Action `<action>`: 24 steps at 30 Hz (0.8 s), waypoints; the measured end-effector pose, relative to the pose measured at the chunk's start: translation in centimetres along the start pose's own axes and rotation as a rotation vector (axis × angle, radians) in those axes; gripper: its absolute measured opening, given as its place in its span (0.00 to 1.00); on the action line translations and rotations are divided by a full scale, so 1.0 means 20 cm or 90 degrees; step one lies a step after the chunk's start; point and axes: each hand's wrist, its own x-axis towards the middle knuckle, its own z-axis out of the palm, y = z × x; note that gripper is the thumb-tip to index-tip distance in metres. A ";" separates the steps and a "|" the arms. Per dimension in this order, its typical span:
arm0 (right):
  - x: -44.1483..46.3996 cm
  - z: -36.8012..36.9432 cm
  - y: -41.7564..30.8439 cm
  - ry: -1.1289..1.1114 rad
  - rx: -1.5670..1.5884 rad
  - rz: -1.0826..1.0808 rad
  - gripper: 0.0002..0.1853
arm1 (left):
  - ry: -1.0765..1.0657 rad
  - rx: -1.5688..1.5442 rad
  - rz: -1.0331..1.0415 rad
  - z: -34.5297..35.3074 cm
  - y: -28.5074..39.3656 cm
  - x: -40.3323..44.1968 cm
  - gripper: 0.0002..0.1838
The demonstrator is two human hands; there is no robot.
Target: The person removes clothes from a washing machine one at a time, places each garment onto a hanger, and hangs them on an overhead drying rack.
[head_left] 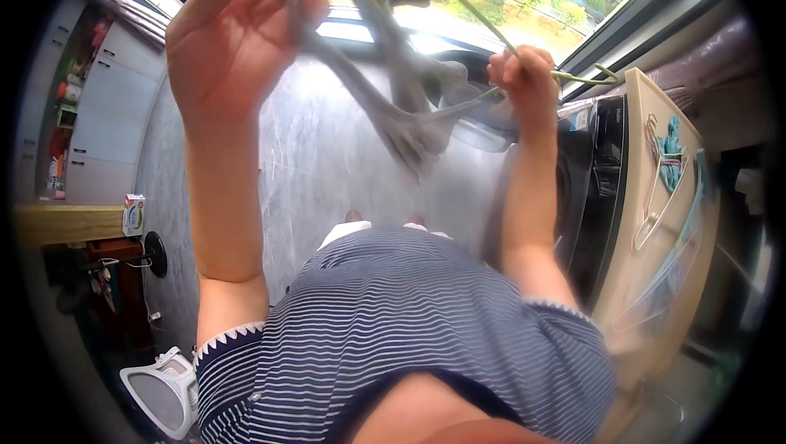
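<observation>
My left hand (233, 51) is raised at the upper left, its fingers closed on a thin grey garment (417, 129) near the top edge. The cloth hangs in blurred folds between my hands, so its exact kind is unclear. At the upper right, my right hand (528, 72) grips a green clothes hanger (483, 22). The hanger's hook sticks out to the right of that hand, and its thin arm runs up and left toward the cloth. Part of the garment stretches close to my right fingers.
Right of me stands a black washing machine (602, 174) beside a beige top (679, 223) with white hangers (655, 186) and a teal item (673, 149). A window lies ahead. Cabinets (110, 133), a small box (133, 215) and a white-framed object (164, 391) are on the left.
</observation>
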 end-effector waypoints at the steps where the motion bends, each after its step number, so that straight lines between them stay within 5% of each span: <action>1: 0.01 0.02 -0.05 0.021 -0.065 0.000 0.15 | 0.032 0.017 0.034 -0.04 0.02 -0.03 0.11; 4: 0.08 0.07 -0.23 -0.015 -0.224 0.026 0.15 | 0.120 -0.013 0.102 -0.25 0.06 -0.13 0.21; 9: 0.29 0.17 -0.27 -0.110 -0.489 0.154 0.17 | 0.206 0.042 0.088 -0.42 0.19 -0.15 0.11; 13: 0.33 0.29 -0.23 -0.143 -0.612 0.180 0.15 | 0.309 0.145 0.110 -0.43 0.16 -0.18 0.15; 14: 0.35 0.30 -0.19 -0.151 -0.656 0.217 0.15 | 0.243 0.148 0.071 -0.48 0.17 -0.19 0.15; 20: 0.43 0.53 -0.02 -0.161 -0.607 0.146 0.16 | 0.328 0.228 0.032 -0.54 0.00 -0.27 0.17; 24: 0.48 0.64 0.16 -0.208 -0.666 0.222 0.18 | 0.371 0.310 0.088 -0.68 0.08 -0.39 0.19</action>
